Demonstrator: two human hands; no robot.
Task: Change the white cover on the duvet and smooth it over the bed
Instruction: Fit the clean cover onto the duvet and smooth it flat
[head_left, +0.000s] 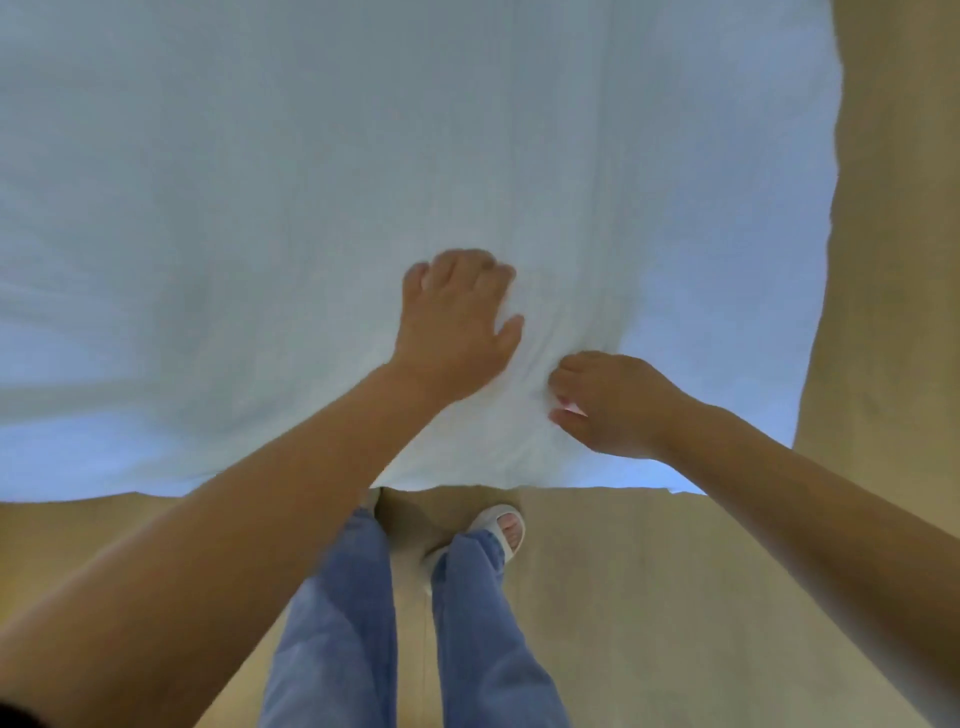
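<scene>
Head view: I am looking straight down over the near edge of the bed (810, 364), where the white cover (260, 182) lies spread across nearly the whole frame, reaching the bed's near edge and its right edge. It is mostly flat, with soft creases gathering close to the near edge, right of the middle.

My left hand (457, 322) rests palm down on the cover a little in from the near edge, thumb spread to the right. Its fingertips bend away out of my sight, so I cannot tell whether they clutch cloth or only press it.

My right hand (608, 402) is just beside it, closer to the near edge, fingers curled and pinching a small fold of the cover where the creases meet.

Below the bed's edge I see tan floor (675, 597), blue trouser legs (332, 623) and a white sandal (501, 530).
</scene>
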